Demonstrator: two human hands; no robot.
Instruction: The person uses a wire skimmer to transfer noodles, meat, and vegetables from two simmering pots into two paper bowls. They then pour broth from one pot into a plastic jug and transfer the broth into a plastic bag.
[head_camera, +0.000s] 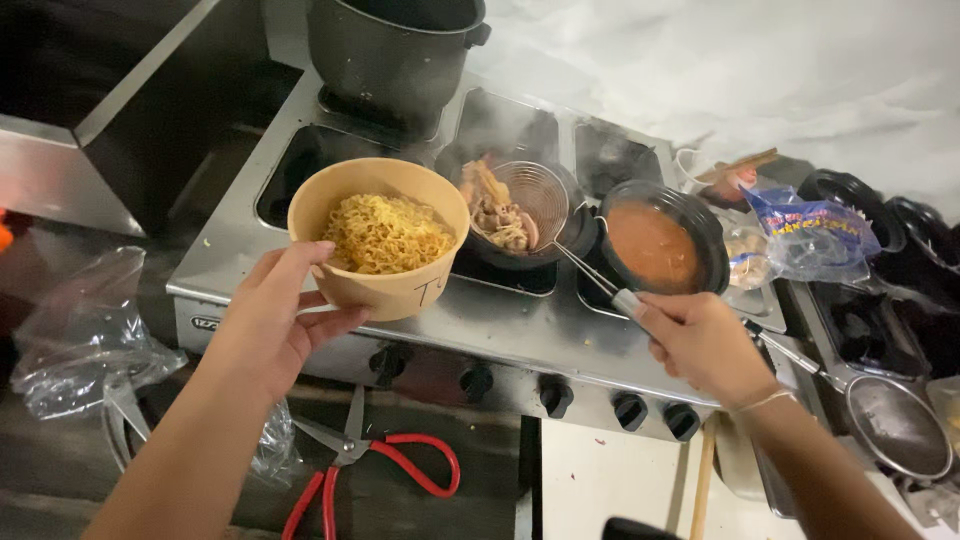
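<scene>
A: Left hand (268, 325)?
B: Closed around a tan paper bowl (380, 240), thumb over the near rim, fingers under the base. Bowl is lifted above the front edge of the steel cooker (500, 330), full of yellow noodles (385, 233).

A: Right hand (700, 345)?
B: Fist wrapped on the handle of a wire strainer ladle (530, 205). The basket sits tilted just beside the bowl's right rim, over a cooker well, carrying pale meat pieces (497, 212).

A: Bowl and strainer touching?
B: Can't tell; very close.

A: What else on the cooker?
B: A black bowl of orange-red sauce (655, 245) right of the strainer, near the right hand. A big dark pot (395, 50) at the back. Row of black knobs (555, 395) along the front.

A: Right side?
B: A blue printed plastic bag (810, 235), and a second mesh skimmer (895, 425) lying near the right forearm.

A: Left and below?
B: Crumpled clear plastic bag (80, 330) at left, red-handled scissors (365, 460) lying below the cooker front, under the left forearm. Surface is dark; can't tell what it is.
</scene>
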